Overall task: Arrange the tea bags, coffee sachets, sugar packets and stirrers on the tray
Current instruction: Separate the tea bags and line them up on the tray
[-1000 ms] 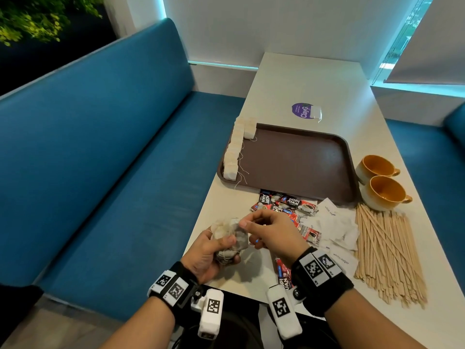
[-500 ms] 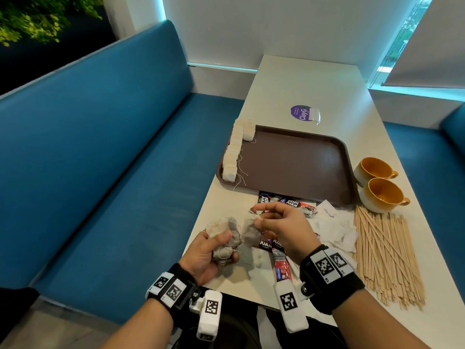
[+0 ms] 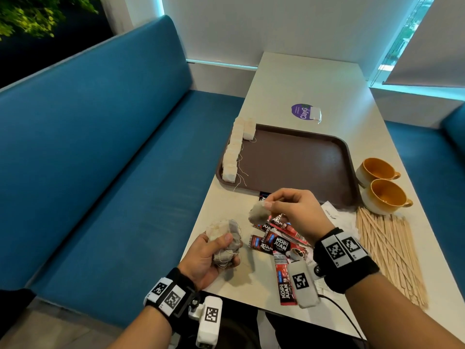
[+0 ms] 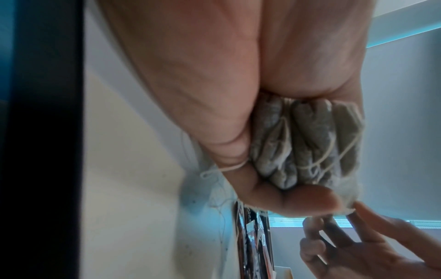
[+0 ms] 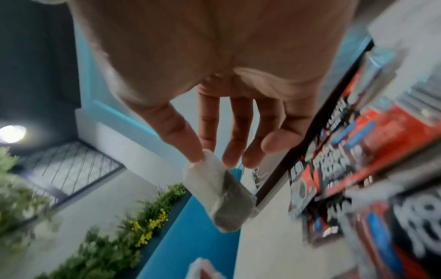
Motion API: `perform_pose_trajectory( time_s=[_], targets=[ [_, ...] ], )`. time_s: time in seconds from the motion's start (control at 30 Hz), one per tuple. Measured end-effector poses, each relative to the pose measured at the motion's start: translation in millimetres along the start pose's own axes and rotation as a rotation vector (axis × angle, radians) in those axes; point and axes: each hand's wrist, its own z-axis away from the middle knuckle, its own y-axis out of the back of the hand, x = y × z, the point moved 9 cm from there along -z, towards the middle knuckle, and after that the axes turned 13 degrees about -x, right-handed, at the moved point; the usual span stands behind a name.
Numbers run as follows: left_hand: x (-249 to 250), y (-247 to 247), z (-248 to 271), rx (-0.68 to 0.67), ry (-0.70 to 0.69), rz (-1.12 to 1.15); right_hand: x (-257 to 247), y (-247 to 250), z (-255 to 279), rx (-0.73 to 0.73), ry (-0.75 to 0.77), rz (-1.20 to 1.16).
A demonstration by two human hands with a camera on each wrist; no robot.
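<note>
My left hand (image 3: 214, 255) grips a bunch of grey tea bags (image 3: 225, 239) with tangled strings near the table's front left edge; the same tea bags (image 4: 307, 143) fill its palm in the left wrist view. My right hand (image 3: 289, 210) pinches a single tea bag (image 3: 258, 214) by its top between thumb and forefinger, hanging above the coffee sachets (image 3: 279, 241); the tea bag (image 5: 222, 194) dangles from the fingertips. The brown tray (image 3: 297, 162) lies beyond, with a row of tea bags (image 3: 235, 152) along its left rim. White sugar packets (image 3: 332, 212) and wooden stirrers (image 3: 387, 250) lie to the right.
Two orange-lined mugs (image 3: 380, 187) stand right of the tray. A purple round sticker and a small packet (image 3: 305, 112) lie behind the tray. A blue bench (image 3: 113, 159) runs along the table's left side.
My right hand has pulled one tea bag out of the bunch and lifted it up and forward toward the tray. The left hand has stayed put with the bunch.
</note>
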Motion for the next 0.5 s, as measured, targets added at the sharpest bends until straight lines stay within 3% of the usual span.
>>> perform_pose_trajectory(
  time_s=[0.33, 0.43, 0.5],
  targets=[
    [-4, 5, -1, 0.010, 0.037, 0.036, -24, 19, -50, 0.012, -0.038, 0.185],
    [-6, 8, -2, 0.031, 0.060, 0.045, -28, 20, -74, -0.071, -0.046, 0.200],
    [-7, 9, -2, 0.023, 0.069, 0.051, -25, 30, -98, -0.027, -0.038, 0.205]
  ],
)
